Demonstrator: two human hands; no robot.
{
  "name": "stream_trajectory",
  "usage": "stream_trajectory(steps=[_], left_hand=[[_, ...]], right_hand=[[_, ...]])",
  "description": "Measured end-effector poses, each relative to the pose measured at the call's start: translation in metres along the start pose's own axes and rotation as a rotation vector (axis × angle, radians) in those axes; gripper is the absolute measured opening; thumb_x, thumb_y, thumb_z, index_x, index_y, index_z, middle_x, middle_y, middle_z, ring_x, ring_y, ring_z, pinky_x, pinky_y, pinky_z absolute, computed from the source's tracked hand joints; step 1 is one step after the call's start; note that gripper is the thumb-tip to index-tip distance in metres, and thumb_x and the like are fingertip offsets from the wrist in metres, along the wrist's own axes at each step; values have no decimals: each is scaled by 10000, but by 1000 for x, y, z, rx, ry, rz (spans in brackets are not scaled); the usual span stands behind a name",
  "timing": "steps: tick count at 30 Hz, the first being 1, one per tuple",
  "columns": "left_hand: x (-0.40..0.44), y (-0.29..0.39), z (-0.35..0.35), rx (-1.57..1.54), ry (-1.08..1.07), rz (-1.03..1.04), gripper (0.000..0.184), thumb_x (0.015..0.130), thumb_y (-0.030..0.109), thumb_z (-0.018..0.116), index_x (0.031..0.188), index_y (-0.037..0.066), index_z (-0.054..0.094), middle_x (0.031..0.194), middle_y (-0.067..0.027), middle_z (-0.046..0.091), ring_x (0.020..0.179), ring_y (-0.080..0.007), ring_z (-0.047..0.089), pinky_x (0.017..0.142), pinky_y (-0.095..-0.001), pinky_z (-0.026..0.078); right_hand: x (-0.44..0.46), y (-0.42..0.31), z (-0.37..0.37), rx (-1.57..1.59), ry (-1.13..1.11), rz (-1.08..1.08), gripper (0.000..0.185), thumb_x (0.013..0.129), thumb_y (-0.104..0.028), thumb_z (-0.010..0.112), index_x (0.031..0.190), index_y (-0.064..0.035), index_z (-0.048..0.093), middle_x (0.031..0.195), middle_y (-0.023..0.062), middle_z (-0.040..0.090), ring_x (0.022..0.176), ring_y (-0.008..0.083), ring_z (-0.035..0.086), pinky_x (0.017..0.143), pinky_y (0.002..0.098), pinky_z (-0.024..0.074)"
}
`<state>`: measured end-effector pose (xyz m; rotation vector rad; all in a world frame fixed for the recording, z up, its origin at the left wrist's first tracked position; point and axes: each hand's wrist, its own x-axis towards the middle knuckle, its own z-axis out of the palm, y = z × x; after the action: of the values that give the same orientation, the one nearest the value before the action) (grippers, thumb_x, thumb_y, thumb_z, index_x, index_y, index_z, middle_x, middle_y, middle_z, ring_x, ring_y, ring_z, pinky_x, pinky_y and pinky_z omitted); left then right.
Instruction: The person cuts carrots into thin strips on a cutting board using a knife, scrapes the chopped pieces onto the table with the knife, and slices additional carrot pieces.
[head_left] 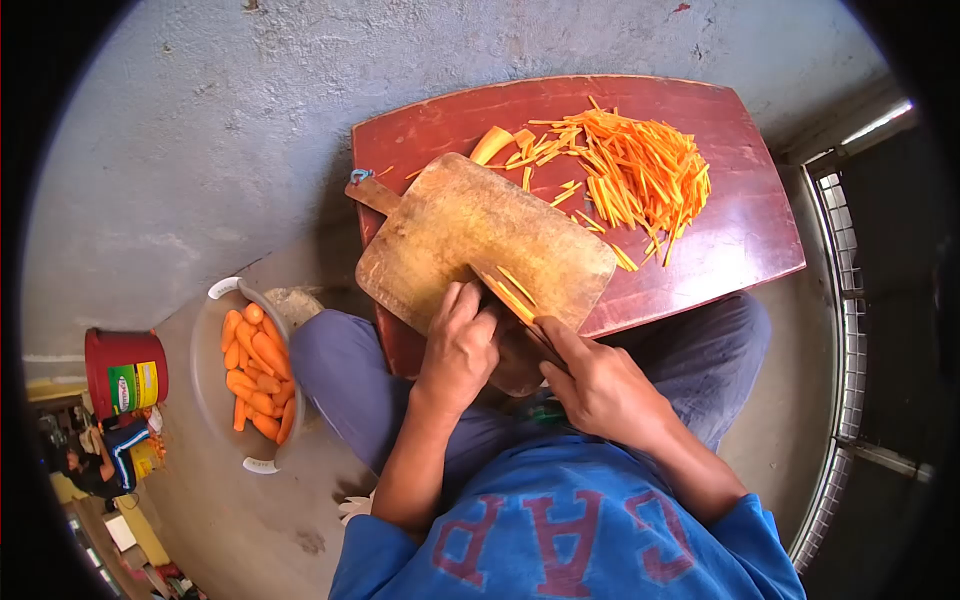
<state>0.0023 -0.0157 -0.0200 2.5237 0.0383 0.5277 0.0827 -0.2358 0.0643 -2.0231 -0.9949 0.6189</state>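
My right hand [605,390] is wrapped round the handle of a knife [515,303], its blade slanting up and left over the near edge of a worn wooden cutting board [440,225]. Thin carrot strips [517,286] lie along the blade. My left hand [460,345] is closed at the board's near edge, fingers curled down close to the blade's tip. Whatever those fingers press on is hidden beneath them. Beyond the board, a big heap of carrot sticks [645,175] is piled on a red table [740,215]. A larger carrot piece [491,145] rests at the board's far edge.
On the floor at left, a grey basin [207,385] holds several whole carrots [262,365]. A red bucket [98,365] stands farther left, with another person [105,460] beyond it. A blue-grey wall [230,130] rises behind the table; a metal grille [848,260] is at right.
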Motion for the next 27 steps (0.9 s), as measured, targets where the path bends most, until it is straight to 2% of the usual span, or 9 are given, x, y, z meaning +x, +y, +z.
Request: stream_trajectory(steps=[3, 6, 9, 12, 15, 18, 24, 27], left_hand=[[-1, 0, 1, -9, 4, -17, 185, 857, -59, 727, 1030, -32, 786, 1142, -233, 680, 1061, -478, 638, 925, -570, 581], [0, 3, -2, -43, 30, -20, 210, 843, -66, 710, 1033, -31, 792, 1151, -221, 688, 1067, -467, 641, 923, -565, 585], [1, 3, -2, -81, 29, -21, 217, 853, -63, 726, 1051, -20, 803, 1159, -216, 694, 1056, -460, 645, 906, -563, 585], [3, 3, -1, -83, 23, -27, 262, 846, -81, 707, 1073, -7, 813, 1167, -211, 700, 1058, -456, 644, 891, -560, 575], [4, 5, -1, -69, 41, -10, 226, 859, -72, 719, 1057, -5, 804, 1143, -209, 687, 1047, -458, 639, 878, -565, 567], [-2, 0, 1, -54, 41, 1, 148, 877, -35, 770, 1021, -4, 789, 1095, -209, 659, 1023, -463, 633, 866, -576, 560], [-1, 0, 1, -38, 14, -23, 95, 872, -20, 776, 966, -5, 761, 1052, -214, 627, 1015, -469, 624, 874, -586, 558], [2, 4, -2, -66, 40, 5, 86, 870, -33, 759, 954, -17, 749, 1078, -221, 643, 1022, -474, 624, 885, -585, 563]], right_hand=[[20, 8, 8, 18, -9, -83, 535, 1077, -72, 704, 1562, 47, 511, 1049, 391, 754, 979, 580, 762, 791, 620, 614], [8, -14, -11, 63, -81, 53, 522, 1077, -72, 707, 1552, 42, 523, 1040, 391, 751, 971, 582, 759, 786, 615, 610], [-6, -5, -4, 36, 10, -11, 484, 1073, -66, 708, 1515, 46, 544, 1009, 376, 753, 959, 580, 758, 778, 609, 602], [8, -5, -7, 71, -87, 99, 544, 1080, -61, 717, 1586, 64, 560, 1241, 373, 765, 1121, 534, 781, 909, 560, 622], [16, -4, -9, 96, -82, 81, 557, 1077, -60, 724, 1593, 62, 555, 1244, 352, 778, 1114, 536, 781, 907, 563, 626], [4, -3, -5, 62, 8, -21, 483, 1073, -70, 714, 1514, 45, 554, 1035, 370, 754, 969, 577, 755, 795, 596, 600], [27, 11, 13, 90, 33, -103, 495, 1077, -76, 707, 1529, 47, 547, 1041, 380, 754, 983, 579, 759, 801, 596, 605], [20, -3, 0, 70, -45, -30, 498, 1077, -79, 705, 1525, 62, 538, 1042, 380, 759, 1000, 584, 759, 819, 602, 611]])
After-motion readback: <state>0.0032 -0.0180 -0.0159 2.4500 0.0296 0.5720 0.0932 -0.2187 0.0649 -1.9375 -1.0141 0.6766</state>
